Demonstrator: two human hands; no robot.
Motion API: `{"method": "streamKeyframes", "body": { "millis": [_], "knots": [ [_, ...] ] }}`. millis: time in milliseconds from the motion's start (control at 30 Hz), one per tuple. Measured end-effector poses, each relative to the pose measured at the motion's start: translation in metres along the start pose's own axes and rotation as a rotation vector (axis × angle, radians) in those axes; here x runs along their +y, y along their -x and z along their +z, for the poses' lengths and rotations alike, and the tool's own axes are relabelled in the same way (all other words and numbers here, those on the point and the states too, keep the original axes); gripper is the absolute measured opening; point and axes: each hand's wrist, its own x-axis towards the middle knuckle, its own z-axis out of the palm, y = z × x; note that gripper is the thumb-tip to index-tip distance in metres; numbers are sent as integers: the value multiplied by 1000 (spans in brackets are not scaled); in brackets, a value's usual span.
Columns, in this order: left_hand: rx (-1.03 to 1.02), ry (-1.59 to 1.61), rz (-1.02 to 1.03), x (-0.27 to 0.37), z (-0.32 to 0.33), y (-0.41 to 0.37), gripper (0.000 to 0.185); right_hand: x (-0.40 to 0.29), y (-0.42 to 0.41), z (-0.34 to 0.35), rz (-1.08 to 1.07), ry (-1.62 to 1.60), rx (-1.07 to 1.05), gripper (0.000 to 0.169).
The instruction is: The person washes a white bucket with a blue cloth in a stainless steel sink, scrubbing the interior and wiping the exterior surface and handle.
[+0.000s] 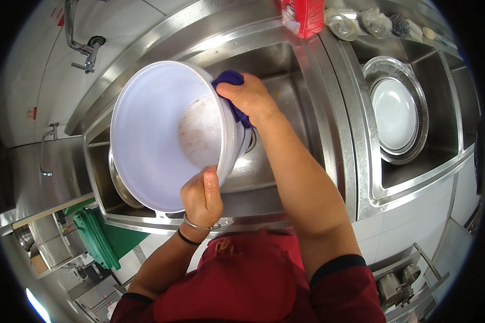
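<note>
A large white plastic bucket (153,133) is tilted over the stainless steel sink (293,109), its mouth turned up and to the left. Some foamy, cloudy liquid (202,129) lies in its bottom. My left hand (204,196) grips the near rim, thumb on the outside. On the far right side, my right hand (246,95) presses a purple cloth (229,77) against the bucket's outer wall; the fingers are partly hidden behind the cloth. Behind the bucket's lower end, part of a round drain (251,140) shows in the sink floor.
In the right basin sits a metal bowl (422,109) with a white dish (394,113) in it. A red packet (303,18), steel scourers (399,26) and plastic-wrapped items (376,23) line the back ledge. Taps (89,56) project at upper left; a green bin (97,238) stands lower left.
</note>
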Motion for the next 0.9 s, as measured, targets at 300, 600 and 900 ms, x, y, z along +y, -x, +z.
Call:
{"method": "streamKeyframes", "body": {
  "millis": [300,600,900],
  "knots": [
    [6,13,-28,-1,2,1,46,64,131,15,88,-137,71,40],
    [-74,-2,2,0,-4,3,45,51,87,9,-30,-48,164,41],
    [-133,366,-321,-8,-5,-13,61,10,6,8,-143,101,63,51]
  ]
}}
